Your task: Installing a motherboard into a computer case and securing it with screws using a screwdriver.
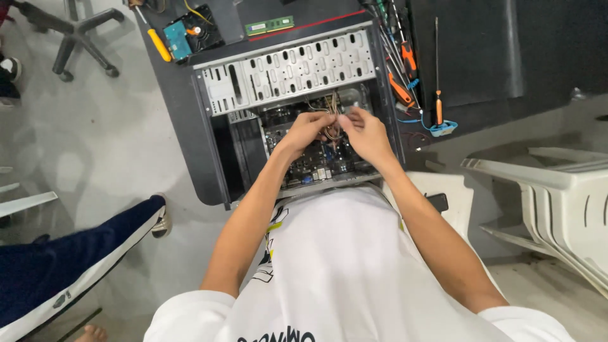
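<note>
2 hands, left hand [306,132] and right hand [366,134], fingers pinching 1 wire bundle [330,124] inside 1 open computer case [291,107], frame centre; 1 orange screwdriver [437,95] upper right.

both hands hide the thin wires [330,130] they pinch

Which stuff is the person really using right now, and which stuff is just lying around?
In use:
left hand
right hand
bundle of thin wires
open computer case

Lying about:
memory stick
hard drive
yellow-handled screwdriver
orange-handled screwdrivers
white plastic chair
</note>
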